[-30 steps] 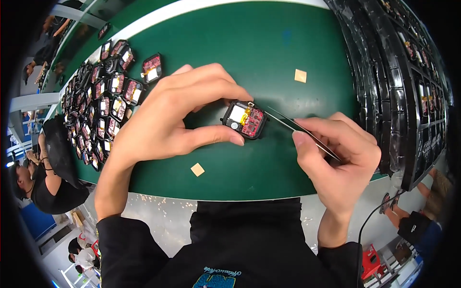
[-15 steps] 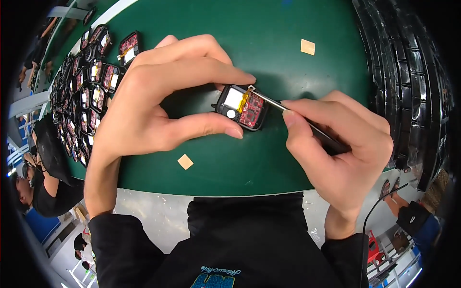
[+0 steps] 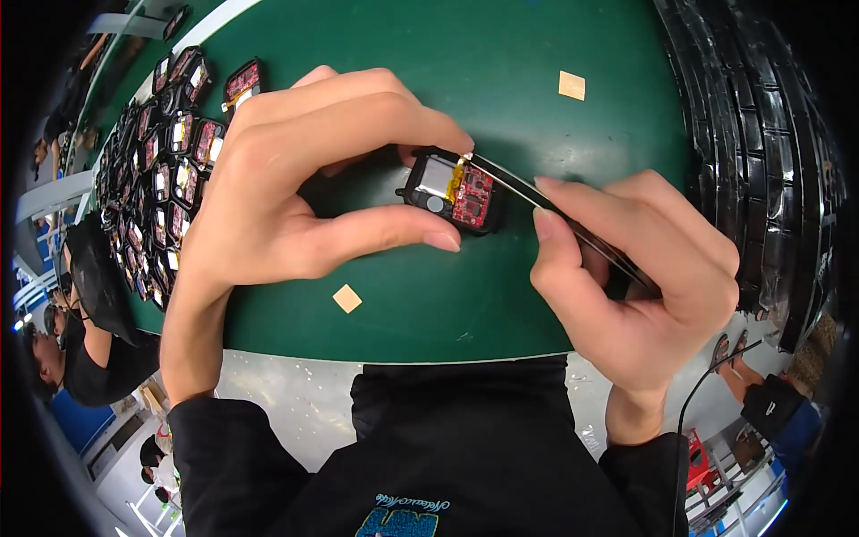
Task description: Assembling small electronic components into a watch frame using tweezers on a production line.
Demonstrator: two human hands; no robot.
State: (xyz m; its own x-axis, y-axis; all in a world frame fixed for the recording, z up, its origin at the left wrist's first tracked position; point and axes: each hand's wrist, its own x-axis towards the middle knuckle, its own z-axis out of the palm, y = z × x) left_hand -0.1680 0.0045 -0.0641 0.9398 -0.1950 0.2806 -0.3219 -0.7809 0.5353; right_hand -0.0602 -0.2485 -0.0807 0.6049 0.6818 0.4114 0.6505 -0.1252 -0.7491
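My left hand (image 3: 304,170) grips a small open smartwatch case (image 3: 452,192) between thumb and forefinger, just over the green table. Inside the black shell show a silver battery, a strip of yellow tape, a red circuit board and a round grey disc. A pair of metal tweezers (image 3: 555,211) is pinched in my right hand (image 3: 640,277). The tips touch the upper edge of the case, near the end of the yellow tape and right by my left forefinger. Whether they hold a tiny part there is too small to tell.
Many similar open watch cases (image 3: 183,183) crowd the table's left side. Stacked black plastic trays (image 3: 747,161) line the right. Two small tan squares (image 3: 572,85) lie on the green table (image 3: 412,313). Other people are at the left and right edges.
The case has tilted slightly, its battery now looking greyer. The tweezers' two arms show farther apart, and their tips sit slightly higher at the case's upper edge.
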